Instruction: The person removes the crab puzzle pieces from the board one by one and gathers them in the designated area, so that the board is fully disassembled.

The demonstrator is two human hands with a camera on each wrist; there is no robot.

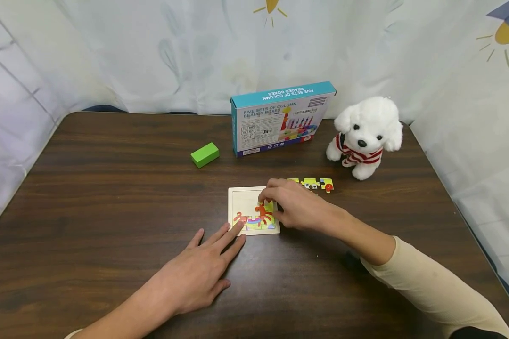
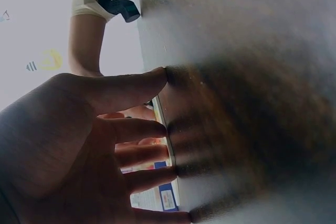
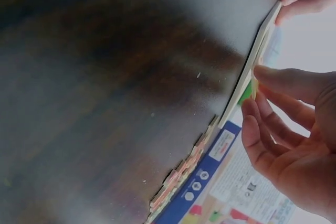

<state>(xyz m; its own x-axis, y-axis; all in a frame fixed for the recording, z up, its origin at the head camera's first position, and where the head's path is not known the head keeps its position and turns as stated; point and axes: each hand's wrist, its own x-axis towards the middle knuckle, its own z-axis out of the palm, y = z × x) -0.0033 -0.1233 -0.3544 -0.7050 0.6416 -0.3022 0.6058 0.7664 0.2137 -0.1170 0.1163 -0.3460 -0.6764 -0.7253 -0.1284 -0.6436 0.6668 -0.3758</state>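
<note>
Head view, centre of frame: the puzzle board [image 1: 242, 200] lies flat on the table [image 1: 110, 188], partly filled. The right hand [image 1: 294, 205] pinches a puzzle piece [image 1: 265, 209] with curled fingertips, pressing it onto the board's right half. The left hand [image 1: 199, 270] lies flat, fingers straight and spread, fingertips touching the board's lower left edge. Risk: the piece may seat askew and lift its neighbours — the left hand only touches one edge, so the board could slide. Loose pieces [image 1: 311, 183] lie just right of the hand, near the plush dog [image 1: 365, 134] — a sweep of the wrist could scatter them.
</note>
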